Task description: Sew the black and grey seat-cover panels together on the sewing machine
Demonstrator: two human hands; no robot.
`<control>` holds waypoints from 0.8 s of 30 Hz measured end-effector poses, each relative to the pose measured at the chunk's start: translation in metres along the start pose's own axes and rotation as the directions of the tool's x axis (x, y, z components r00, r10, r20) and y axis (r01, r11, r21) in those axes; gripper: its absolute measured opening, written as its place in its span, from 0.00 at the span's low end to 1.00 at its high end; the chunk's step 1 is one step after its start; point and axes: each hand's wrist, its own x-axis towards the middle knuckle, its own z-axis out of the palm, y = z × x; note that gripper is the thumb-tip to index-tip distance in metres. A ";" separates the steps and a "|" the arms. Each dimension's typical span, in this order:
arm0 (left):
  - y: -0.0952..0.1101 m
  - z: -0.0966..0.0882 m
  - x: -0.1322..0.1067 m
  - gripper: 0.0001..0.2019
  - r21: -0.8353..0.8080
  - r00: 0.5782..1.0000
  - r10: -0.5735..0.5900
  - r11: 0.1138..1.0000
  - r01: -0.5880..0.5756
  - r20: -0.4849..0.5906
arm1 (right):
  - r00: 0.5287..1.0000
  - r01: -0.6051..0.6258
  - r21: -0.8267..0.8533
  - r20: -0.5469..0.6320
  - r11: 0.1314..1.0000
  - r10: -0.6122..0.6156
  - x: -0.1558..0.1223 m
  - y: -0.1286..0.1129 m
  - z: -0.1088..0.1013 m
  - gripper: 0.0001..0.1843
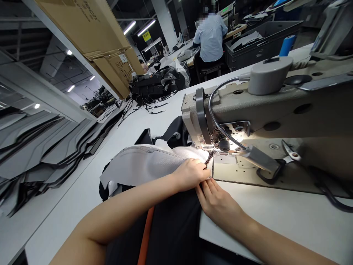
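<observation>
The grey fabric (149, 162) lies on the table (261, 206), its edge just beside the needle area of the sewing machine (234, 106). From where I stand, the left hand (191, 172) has its fingers curled on that edge; the right hand (220, 202), touching it, grasps the same edge with its fingertips. A lamp (260, 160) lights the stitching point. Scissors (292, 154) rest on the machine bed, right of the lamp.

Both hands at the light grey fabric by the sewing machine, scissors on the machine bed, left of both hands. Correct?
One error: the head view shows the scissors right of both hands, left hand and right hand. The rest holds.
</observation>
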 end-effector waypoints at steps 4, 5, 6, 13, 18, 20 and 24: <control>0.001 0.001 0.000 0.06 -0.077 0.995 -0.090 0.993 0.093 0.043 | 1.000 0.002 -0.006 0.015 1.000 -0.002 -0.001 -0.003 0.002 0.21; 0.001 0.001 0.001 0.06 -0.084 0.993 -0.107 0.990 0.112 0.056 | 1.000 0.000 -0.001 0.022 1.000 0.000 -0.001 -0.002 0.003 0.21; 0.001 0.001 0.002 0.06 -0.092 0.990 -0.119 0.988 0.126 0.072 | 1.000 -0.005 0.006 0.026 1.000 0.005 -0.001 -0.001 0.004 0.21; -0.008 0.002 0.013 0.08 -0.173 0.976 -0.199 0.962 0.212 0.090 | 0.997 -0.042 0.027 0.066 0.999 0.040 0.006 0.013 0.012 0.21; -0.006 0.005 0.017 0.07 -0.250 0.962 -0.264 0.929 0.274 0.073 | 0.994 -0.005 0.019 0.113 1.000 0.003 0.009 0.020 0.012 0.20; -0.006 0.007 0.020 0.07 -0.249 0.957 -0.279 0.925 0.289 0.073 | 0.995 -0.001 0.022 0.102 1.000 -0.001 0.009 0.024 0.013 0.20; -0.011 0.011 0.027 0.09 -0.252 0.964 -0.261 0.931 0.265 0.050 | 0.996 0.013 0.064 0.083 0.998 -0.019 0.007 0.033 0.021 0.22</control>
